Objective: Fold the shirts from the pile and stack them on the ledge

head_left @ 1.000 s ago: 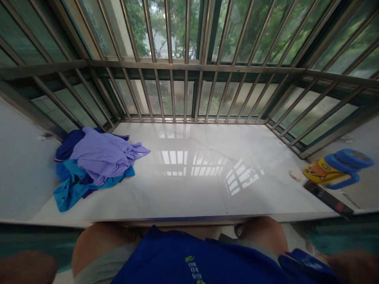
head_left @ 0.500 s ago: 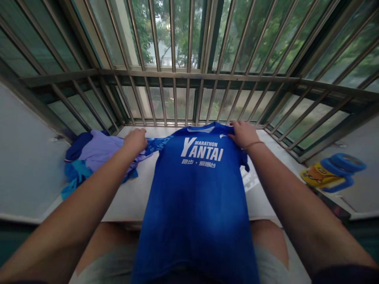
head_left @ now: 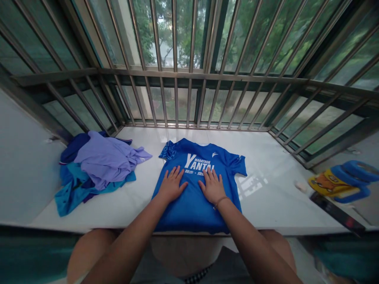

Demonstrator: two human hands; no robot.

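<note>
A blue T-shirt (head_left: 192,213) with white "Marathon Yantai" lettering lies spread face up on the white window ledge (head_left: 272,185), its collar toward the window and its hem by the front edge. My left hand (head_left: 172,184) rests flat on the shirt's left half, fingers spread just below the print. On the other half, my right hand (head_left: 212,186) also lies flat, fingers apart, its tips covering part of the lettering. A bracelet circles my right wrist. Both sleeves stick out sideways; the left one has a patterned surface.
Crumpled clothes, with a lilac garment (head_left: 103,157) over a turquoise one (head_left: 72,189), lie at the left by the wall. A yellow and blue jar with a handle (head_left: 334,179) and a dark flat box (head_left: 337,213) sit at the right. Metal bars (head_left: 189,75) line the window behind.
Both hands have let go of the shirt's shoulder and sleeve and come down flat on its front. The shirt, held up by its top before, now lies on the ledge.
</note>
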